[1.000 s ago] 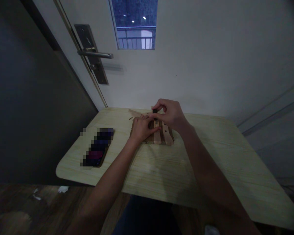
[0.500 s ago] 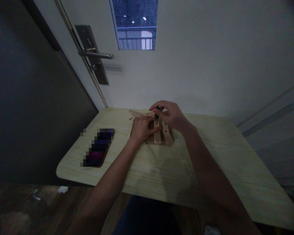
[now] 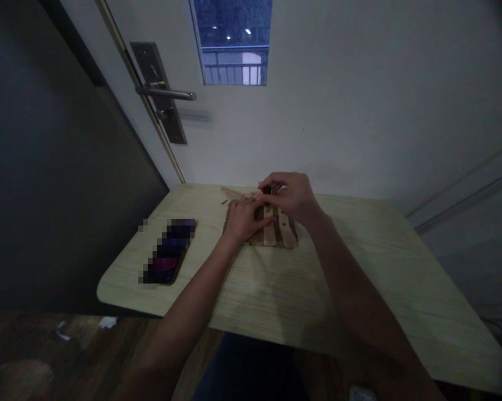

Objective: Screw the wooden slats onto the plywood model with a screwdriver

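A small assembly of pale wooden slats (image 3: 278, 234) on a darker wooden base lies at the far middle of the light wood table (image 3: 359, 289). My left hand (image 3: 244, 218) rests on its left part, fingers pressed down on a slat. My right hand (image 3: 290, 196) hovers over the assembly's far end, its fingertips pinched on a small dark tool (image 3: 267, 191) standing upright on a slat. The slats under both hands are mostly hidden.
A pixelated dark phone (image 3: 169, 252) lies on the table's left part. A loose wooden strip (image 3: 230, 193) sits behind the assembly. Behind the table rise a white door (image 3: 338, 100) with a metal handle (image 3: 167, 93) and a small window (image 3: 234, 42).
My right hand's fingers have shifted slightly around the small dark tool, as if turning it. My left hand has stayed on the slats.
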The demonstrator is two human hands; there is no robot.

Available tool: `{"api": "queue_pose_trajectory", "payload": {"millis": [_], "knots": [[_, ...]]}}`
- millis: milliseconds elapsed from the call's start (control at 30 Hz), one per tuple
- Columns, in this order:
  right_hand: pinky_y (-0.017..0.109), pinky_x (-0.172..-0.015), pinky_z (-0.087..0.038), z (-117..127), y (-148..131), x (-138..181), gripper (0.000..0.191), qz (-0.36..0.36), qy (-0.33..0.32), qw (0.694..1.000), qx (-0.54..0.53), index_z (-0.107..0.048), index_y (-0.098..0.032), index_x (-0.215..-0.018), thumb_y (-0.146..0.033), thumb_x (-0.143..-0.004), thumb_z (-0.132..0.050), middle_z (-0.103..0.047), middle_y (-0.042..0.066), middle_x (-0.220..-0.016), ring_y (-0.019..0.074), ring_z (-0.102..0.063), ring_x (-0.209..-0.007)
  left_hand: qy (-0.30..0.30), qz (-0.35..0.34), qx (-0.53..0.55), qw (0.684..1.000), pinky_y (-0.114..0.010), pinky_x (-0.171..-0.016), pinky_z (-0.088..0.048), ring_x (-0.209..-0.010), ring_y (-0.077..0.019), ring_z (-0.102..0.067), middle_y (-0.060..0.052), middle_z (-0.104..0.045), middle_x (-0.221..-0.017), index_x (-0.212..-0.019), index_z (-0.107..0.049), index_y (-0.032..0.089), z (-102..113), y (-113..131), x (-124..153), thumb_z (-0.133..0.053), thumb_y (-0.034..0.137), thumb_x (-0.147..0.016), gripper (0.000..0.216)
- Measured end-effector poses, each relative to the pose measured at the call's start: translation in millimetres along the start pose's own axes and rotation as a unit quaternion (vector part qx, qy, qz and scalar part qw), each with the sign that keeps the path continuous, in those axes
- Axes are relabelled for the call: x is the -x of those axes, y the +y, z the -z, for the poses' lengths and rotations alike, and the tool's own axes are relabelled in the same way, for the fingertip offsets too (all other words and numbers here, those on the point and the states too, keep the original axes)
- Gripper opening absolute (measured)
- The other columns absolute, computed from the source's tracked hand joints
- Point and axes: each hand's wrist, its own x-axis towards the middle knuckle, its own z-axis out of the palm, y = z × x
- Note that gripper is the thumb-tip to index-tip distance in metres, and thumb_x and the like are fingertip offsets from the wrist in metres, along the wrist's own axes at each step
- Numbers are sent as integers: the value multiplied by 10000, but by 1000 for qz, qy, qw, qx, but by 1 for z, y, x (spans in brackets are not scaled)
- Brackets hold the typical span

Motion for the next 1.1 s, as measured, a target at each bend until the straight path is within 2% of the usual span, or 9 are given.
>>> {"api": "queue_pose_trajectory", "payload": {"millis": [100, 167, 300, 467, 700, 767, 900, 1100], "knots": [[273, -602, -450, -3, 0, 0, 267, 0, 18, 1000, -3, -683, -192, -729, -439, -735, -783, -676, 2, -674, 132, -574, -616, 1, -1, 6, 1000, -466, -958, -479, -1143, -317, -629, -104, -735, -1165, -1108, -723, 209, 1, 1, -1, -731, 496, -863, 378], [276, -618, -450, -4, 1, 0, 250, 5, 16, 1000, -1, -666, -196, -730, -422, -757, -769, -666, 1, -689, 134, -573, -635, 2, -2, 11, 1000, -468, -966, -477, -1154, -314, -627, -100, -725, -1204, -1104, -723, 215, 1, 2, -1, -737, 497, -859, 374], [289, -697, -506, 0, 2, 1, 133, 14, -27, 999, -25, -733, -198, -891, -307, -826, -691, -744, 40, -893, 145, -625, -729, 9, -4, 13, 1000, -464, -968, -476, -1167, -315, -621, -105, -721, -1203, -1100, -730, 218, 0, 0, 0, -744, 504, -853, 378], [290, -698, -548, 9, 6, 3, 248, -7, -77, 996, -40, -762, -210, -1040, -226, -848, -605, -772, 62, -1038, 148, -662, -772, 8, -15, 12, 1000, -448, -947, -477, -1123, -302, -631, -86, -736, -1119, -1095, -734, 220, 0, -1, 0, -729, 500, -867, 360], [277, -689, -544, 11, 4, 0, 162, -18, -60, 998, -31, -787, -201, -906, -191, -757, -724, -782, 46, -894, 163, -680, -768, 8, -10, 9, 1000, -449, -938, -476, -1134, -313, -626, -96, -728, -1151, -1083, -729, 207, -1, -1, 0, -730, 501, -864, 366], [275, -671, -533, 11, 2, 0, 139, -9, -45, 999, -21, -776, -196, -875, -257, -750, -765, -777, 45, -863, 162, -669, -746, 9, -7, 7, 1000, -459, -951, -475, -1157, -322, -622, -102, -725, -1169, -1109, -725, 211, -2, -2, 0, -739, 488, -860, 373], [274, -631, -519, 9, 1, 0, 255, -8, -19, 999, -27, -724, -178, -812, -406, -728, -801, -749, 48, -768, 156, -649, -678, 4, -6, 8, 1000, -460, -955, -479, -1152, -321, -629, -105, -726, -1182, -1126, -721, 207, -1, -1, 0, -743, 484, -858, 386], [277, -611, -498, 3, -3, 0, 220, -25, -1, 999, -27, -638, -182, -740, -340, -691, -783, -696, 22, -701, 132, -603, -611, 4, -13, 15, 1000, -462, -951, -483, -1138, -317, -632, -110, -724, -1186, -1115, -717, 182, 0, -1, 0, -766, 497, -839, 422]]}}
